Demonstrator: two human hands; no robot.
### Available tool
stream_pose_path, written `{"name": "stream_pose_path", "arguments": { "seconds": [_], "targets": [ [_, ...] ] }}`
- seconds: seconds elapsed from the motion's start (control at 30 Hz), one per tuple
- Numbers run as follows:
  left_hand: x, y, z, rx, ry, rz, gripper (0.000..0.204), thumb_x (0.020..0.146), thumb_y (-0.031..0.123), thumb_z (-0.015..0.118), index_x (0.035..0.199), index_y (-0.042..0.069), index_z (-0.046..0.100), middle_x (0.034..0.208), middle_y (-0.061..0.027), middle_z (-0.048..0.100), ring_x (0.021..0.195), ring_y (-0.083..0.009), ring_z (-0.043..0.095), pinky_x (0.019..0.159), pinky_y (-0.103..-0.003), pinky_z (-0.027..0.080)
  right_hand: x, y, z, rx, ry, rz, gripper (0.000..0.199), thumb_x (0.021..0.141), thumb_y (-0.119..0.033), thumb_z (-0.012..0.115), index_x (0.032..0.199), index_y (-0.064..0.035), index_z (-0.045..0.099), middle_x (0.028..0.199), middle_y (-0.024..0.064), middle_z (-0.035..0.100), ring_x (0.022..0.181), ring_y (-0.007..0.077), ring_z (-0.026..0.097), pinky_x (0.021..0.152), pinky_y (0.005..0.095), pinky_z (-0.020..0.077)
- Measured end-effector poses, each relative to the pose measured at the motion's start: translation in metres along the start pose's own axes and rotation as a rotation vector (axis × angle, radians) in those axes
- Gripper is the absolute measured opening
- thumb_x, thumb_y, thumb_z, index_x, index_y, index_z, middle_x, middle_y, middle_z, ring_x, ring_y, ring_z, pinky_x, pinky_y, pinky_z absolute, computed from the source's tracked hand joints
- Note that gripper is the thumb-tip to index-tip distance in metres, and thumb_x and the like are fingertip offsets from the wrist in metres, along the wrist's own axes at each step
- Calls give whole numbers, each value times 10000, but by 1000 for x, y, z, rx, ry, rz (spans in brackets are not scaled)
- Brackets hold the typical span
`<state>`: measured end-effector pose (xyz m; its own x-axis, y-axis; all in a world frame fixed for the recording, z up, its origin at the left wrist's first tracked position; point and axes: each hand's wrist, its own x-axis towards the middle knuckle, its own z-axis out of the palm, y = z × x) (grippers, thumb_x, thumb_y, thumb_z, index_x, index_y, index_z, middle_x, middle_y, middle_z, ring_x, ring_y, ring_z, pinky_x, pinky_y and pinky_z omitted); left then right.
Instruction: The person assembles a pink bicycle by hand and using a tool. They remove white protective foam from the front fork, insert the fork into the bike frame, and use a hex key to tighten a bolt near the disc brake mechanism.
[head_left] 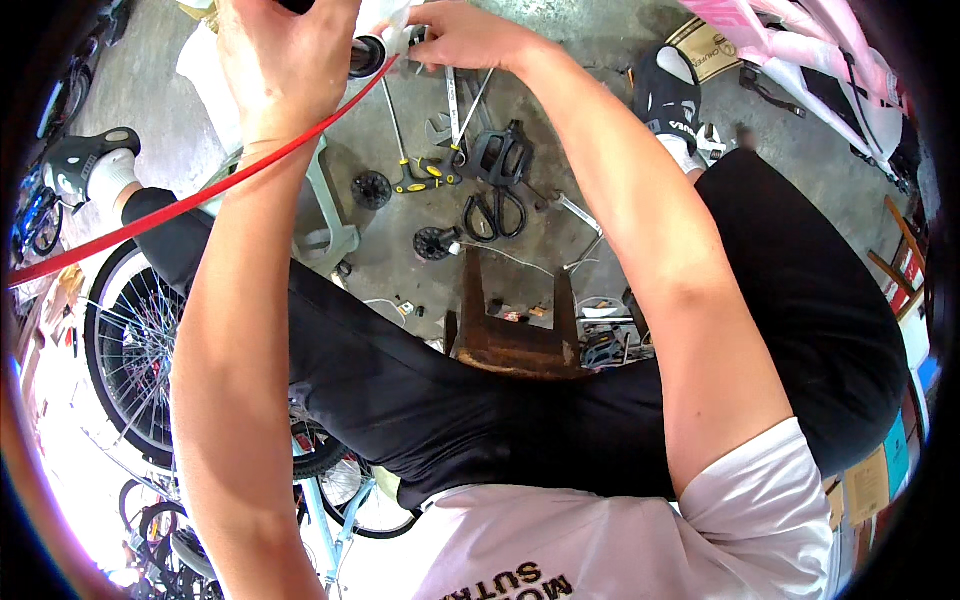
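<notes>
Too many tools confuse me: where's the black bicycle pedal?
In the head view's upper middle, the black bicycle pedal lies on the floor, above the scissors, right of the T-handles.

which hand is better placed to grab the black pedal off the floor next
Right, most likely: the right hand appears nearer the black pedal, which lies below it in the picture. The left hand is farther off, and a red cable crosses its wrist.

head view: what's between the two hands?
Between the left hand and right hand, the head view shows a dark round-ended part, some whitish wrap and the end of a red strip. Exact contacts are unclear.
</notes>
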<state>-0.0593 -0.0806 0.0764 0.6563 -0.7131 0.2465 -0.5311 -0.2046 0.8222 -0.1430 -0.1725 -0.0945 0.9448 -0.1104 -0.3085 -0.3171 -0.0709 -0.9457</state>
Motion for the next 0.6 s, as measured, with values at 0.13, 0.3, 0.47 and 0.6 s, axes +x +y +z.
{"name": "stream_pose_path", "arguments": {
  "seconds": [0.13, 0.3, 0.47, 0.6],
  "targets": [
    [2, -9, -7, -64, -102, -46, 188, 869, 28, 661, 1025, -71, 626, 934, -126, 678, 851, -175, 645, 766, -321, 521, 17, 20, -14, -144, 13, -97, 306, 810, -195, 705, 1102, -106, 697, 933, 55, 694, 796, 143, 683, 771, 301, 534],
    [1, -20, -5, 199, -7, -13, 360, 812, 220, 797, 1049, -19, 669, 946, -76, 712, 881, -163, 649, 830, -305, 479, 22, 26, -24, 56, -148, -68, 202, 857, -182, 697, 1015, -56, 696, 931, 25, 694, 803, 107, 672, 744, 259, 529],
    [5, -20, -7, 174, -62, 31, 327, 841, 186, 776, 1061, -30, 667, 938, -68, 713, 891, -153, 640, 848, -289, 464, 17, 37, -17, 314, -5, -51, 171, 870, -158, 708, 1013, -65, 704, 925, 21, 696, 830, 93, 669, 754, 251, 537],
    [3, -27, -9, 166, -36, 42, 342, 832, 212, 788, 1062, -12, 672, 967, -80, 714, 891, -167, 645, 856, -293, 464, 3, 37, -11, 445, 111, -124, 158, 877, -133, 704, 1014, -54, 701, 931, 31, 700, 844, 99, 672, 769, 252, 541]
  ]
}}
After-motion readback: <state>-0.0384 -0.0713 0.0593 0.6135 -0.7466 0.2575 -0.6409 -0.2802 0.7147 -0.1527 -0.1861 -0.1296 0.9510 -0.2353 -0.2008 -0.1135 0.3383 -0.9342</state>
